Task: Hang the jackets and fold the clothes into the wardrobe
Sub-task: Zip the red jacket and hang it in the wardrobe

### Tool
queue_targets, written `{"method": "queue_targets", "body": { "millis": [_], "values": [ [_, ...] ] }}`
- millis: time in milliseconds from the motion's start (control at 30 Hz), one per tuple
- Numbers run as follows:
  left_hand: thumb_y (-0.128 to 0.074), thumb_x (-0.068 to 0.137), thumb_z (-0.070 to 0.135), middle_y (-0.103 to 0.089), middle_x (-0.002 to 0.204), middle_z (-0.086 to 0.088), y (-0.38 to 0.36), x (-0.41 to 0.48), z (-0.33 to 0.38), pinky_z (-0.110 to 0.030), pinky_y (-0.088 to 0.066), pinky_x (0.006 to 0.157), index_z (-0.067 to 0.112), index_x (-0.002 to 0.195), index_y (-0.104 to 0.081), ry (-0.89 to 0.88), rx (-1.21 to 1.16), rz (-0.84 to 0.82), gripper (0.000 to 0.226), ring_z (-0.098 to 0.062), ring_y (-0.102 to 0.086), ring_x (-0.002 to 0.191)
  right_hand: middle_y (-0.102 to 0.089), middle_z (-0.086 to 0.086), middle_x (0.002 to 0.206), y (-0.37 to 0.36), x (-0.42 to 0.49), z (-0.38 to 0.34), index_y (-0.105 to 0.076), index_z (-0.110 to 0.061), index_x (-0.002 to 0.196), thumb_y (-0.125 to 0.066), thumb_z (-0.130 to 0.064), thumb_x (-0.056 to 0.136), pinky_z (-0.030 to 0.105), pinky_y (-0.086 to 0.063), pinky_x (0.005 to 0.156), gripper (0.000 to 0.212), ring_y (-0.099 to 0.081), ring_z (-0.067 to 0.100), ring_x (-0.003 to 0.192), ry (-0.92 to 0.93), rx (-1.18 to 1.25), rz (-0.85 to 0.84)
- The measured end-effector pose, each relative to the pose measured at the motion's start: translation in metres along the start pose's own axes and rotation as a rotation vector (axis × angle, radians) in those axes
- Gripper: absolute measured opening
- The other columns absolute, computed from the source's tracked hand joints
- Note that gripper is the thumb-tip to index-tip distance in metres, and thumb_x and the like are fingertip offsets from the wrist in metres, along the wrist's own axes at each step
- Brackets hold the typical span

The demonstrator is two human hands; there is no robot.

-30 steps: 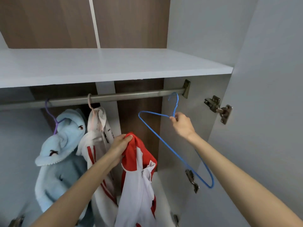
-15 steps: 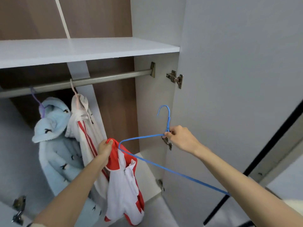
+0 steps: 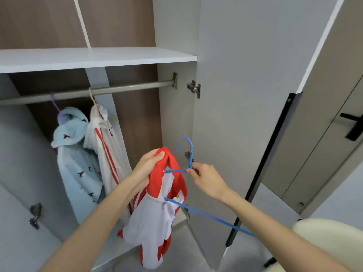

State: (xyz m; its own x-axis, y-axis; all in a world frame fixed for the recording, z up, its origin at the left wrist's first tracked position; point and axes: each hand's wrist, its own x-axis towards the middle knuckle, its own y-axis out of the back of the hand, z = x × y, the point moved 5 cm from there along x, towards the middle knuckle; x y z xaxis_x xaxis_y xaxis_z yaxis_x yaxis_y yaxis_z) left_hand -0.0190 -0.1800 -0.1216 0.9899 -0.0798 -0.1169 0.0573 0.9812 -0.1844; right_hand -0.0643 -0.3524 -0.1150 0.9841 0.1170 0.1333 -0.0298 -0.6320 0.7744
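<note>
Wardrobe rail [image 3: 125, 88] under the shelf [image 3: 98, 58]
The rail carries a light-blue jacket [image 3: 75, 158] and, at its three o'clock, a white red-striped jacket [image 3: 111, 152], touching.

Grey room door [image 3: 314, 138] at far right, black lever handle [image 3: 353, 127] on its right side. Cream rounded object [image 3: 330, 238], unclear what, sat below the door. Grey floor [image 3: 184, 256] lay lower-left of the door.

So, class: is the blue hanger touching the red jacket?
Touching. The head view shows the hanger threaded into the jacket at its red collar; the left hand grips that collar, and the right hand pinches the hanger's neck.
</note>
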Motion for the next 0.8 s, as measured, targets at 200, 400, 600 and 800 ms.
{"method": "queue_targets", "body": {
  "millis": [200,400,600,800],
  "values": [
    [-0.047,0.099,0.009,-0.065,0.091,-0.008,-0.068,-0.105,0.018,-0.028,-0.046,0.08,0.009,0.104,-0.06,-0.208,0.084,-0.093,0.014,-0.014,-0.059,0.084,-0.033,-0.01,0.055,0.028,-0.071,0.019,-0.055,-0.02,0.063,-0.054,-0.024,0.099,0.022,-0.023,0.05,0.036,-0.027,0.009,0.054,0.011,0.531,0.186],
    [-0.054,0.097,0.024,-0.063,0.097,0.006,-0.064,-0.186,0.048,-0.03,-0.038,0.083,0.021,0.1,-0.067,-0.836,1.043,0.203,0.014,-0.015,-0.055,0.092,-0.034,-0.002,0.057,0.06,-0.125,0.009,-0.065,-0.014,0.067,-0.054,-0.021,0.099,0.015,-0.023,0.048,0.034,-0.026,0.006,0.05,0.102,0.766,0.2],
    [-0.031,0.102,0.036,-0.062,0.095,0.004,-0.071,-0.222,0.073,-0.04,-0.011,0.113,0.018,0.1,-0.055,-0.795,1.482,0.261,0.03,-0.018,-0.056,0.104,-0.059,0.003,0.062,0.066,-0.159,-0.031,-0.056,0.008,0.071,-0.055,-0.015,0.098,0.025,-0.033,0.053,0.035,-0.04,0.011,0.054,0.27,0.72,0.237],
    [-0.034,0.102,0.028,-0.05,0.062,-0.002,-0.053,-0.253,0.095,-0.033,-0.023,0.065,0.008,0.094,-0.052,-0.893,1.357,0.183,0.028,-0.036,-0.054,0.065,-0.043,0.001,0.052,0.063,-0.18,-0.076,-0.052,-0.009,0.085,-0.052,-0.022,0.095,0.022,-0.031,0.048,0.016,-0.034,0.011,0.047,0.416,0.643,0.359]
  ]
}}
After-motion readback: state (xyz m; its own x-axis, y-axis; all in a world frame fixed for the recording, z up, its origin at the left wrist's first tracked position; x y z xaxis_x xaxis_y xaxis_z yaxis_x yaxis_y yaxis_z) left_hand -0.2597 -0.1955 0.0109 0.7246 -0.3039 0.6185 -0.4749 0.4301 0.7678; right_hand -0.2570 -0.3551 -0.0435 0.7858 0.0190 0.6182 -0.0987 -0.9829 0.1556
